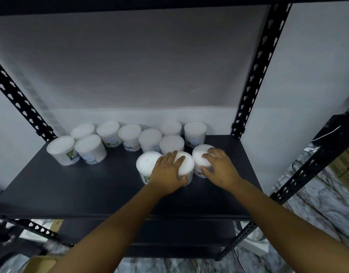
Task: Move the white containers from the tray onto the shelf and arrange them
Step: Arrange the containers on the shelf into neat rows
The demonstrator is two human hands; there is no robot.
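**Both hands on white tubs, dark shelf**

Pale wall behind a black metal rack with slotted uprights; marbled floor below. The dark shelf board (75,186) carries all the white containers seen here. No tray can be made out.

Landmark: the middle front container (186,167), standing upright near the shelf's right half.

- Left hand (167,174) lies over the landmark tub, fingers spread across its lid, thumb curled down its front wall. Grip is wide, wrapped on the tub from above.
- Just left of the landmark, touching it: another front container (145,164), green label showing, partly hidden by the left hand.
- Just right of the landmark: the right front container (201,154). Right hand (218,168) is on it, fingertips curled on the lid, thumb against its near side. Grip half closed around this tub.
- Behind the landmark: back row of containers (130,135) runs along the wall, with one tub (171,143) directly behind the landmark.
- Far left of the landmark: two tubs stand forward of the row, the leftmost container (61,149) tilted slightly outward, or lens distortion, cannot tell.

Labels blurred, unreadable.
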